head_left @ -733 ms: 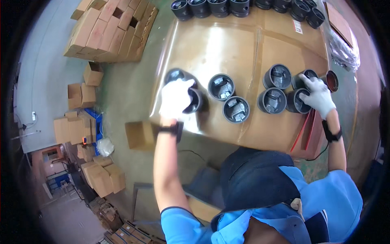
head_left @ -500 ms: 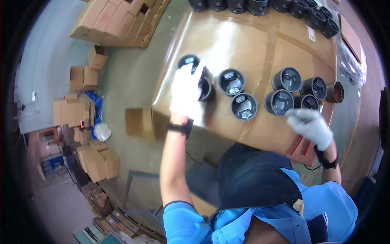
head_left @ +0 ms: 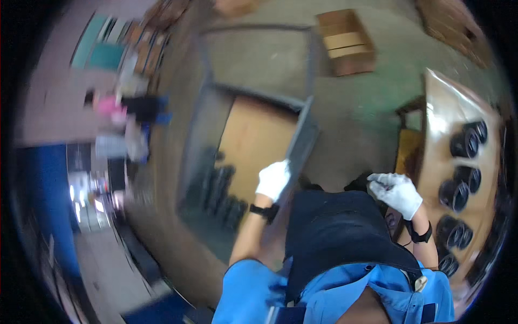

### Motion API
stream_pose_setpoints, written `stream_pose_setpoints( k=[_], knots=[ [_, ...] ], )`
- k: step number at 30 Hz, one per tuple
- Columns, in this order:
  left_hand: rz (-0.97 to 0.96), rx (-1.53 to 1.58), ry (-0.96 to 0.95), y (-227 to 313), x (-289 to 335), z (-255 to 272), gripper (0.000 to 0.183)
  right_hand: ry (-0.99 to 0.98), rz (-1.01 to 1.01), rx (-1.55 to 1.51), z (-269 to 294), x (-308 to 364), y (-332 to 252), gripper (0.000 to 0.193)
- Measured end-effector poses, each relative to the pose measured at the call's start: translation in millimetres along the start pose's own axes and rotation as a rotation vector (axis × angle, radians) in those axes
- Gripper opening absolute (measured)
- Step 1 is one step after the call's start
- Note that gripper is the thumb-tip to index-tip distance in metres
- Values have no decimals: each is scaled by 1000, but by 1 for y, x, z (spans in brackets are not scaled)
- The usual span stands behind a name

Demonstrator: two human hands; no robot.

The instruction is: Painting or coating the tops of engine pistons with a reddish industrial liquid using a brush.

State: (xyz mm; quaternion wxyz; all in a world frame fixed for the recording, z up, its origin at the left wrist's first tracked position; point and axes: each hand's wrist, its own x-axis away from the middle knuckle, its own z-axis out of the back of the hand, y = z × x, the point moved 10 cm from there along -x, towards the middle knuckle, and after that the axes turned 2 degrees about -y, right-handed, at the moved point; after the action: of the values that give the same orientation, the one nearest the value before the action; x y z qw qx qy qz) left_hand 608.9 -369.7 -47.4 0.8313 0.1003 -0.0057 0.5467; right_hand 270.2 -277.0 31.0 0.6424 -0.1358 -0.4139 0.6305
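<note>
My left hand, in a white glove, is at the near right rim of a grey-framed cart. Motion smears its fingers, so whether it grips the rim is unclear. In the cart, rows of dark cylindrical pieces stand on a brown board. My right hand, also gloved in white, hovers in front of my body, left of the table's edge. Its fingers are slightly bent and apart, with nothing visible between them. Several black cups with lids stand on the brown-covered table at the right.
An opened cardboard box lies on the floor beyond the cart. At the far left a person in a pink top is by some shelving. A table leg stands between the cart and the table.
My view has swung left, from the table to the cart. My left hand has left the cups and come to the cart's rim. My right hand has moved away from the cups.
</note>
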Motion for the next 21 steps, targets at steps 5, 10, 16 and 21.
stream_pose_setpoints(
  k=[5, 10, 16, 21],
  knots=[
    [806, 46, -378, -213, 300, -77, 26, -179, 140, 245, -92, -58, -108, 24],
    [1046, 215, -471, -299, 484, -147, 27, -345, 242, 395, -228, -92, -240, 26],
    [1032, 256, -72, -371, 546, -215, 26, -543, 851, 631, -415, -121, -349, 17],
    [982, 309, -70, -437, 517, -235, 31, -667, 1095, 643, -530, -161, -414, 20]
  ],
)
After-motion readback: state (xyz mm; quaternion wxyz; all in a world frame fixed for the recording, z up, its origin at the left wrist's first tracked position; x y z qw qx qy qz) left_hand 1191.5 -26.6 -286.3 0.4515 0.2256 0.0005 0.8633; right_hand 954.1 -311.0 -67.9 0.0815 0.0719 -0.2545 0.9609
